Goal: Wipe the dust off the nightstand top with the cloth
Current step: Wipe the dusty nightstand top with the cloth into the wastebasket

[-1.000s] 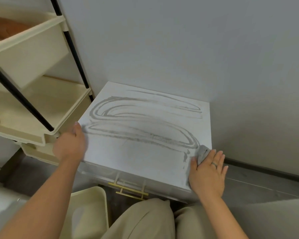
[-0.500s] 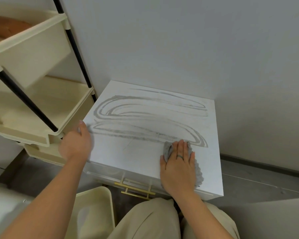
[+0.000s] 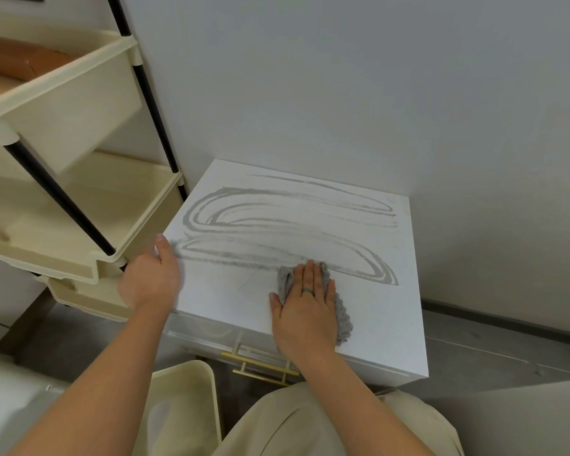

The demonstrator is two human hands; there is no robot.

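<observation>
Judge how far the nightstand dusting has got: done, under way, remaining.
Done: the near strip of the nightstand top looks clean. In hand: the right hand presses the grey cloth flat; the left hand rests on the left edge. Left: dust streaks cross the back half.

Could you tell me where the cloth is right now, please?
In the head view, the grey cloth lies on the nightstand top near its front middle, pressed flat under the right hand, at the nearest dust streak.
</observation>
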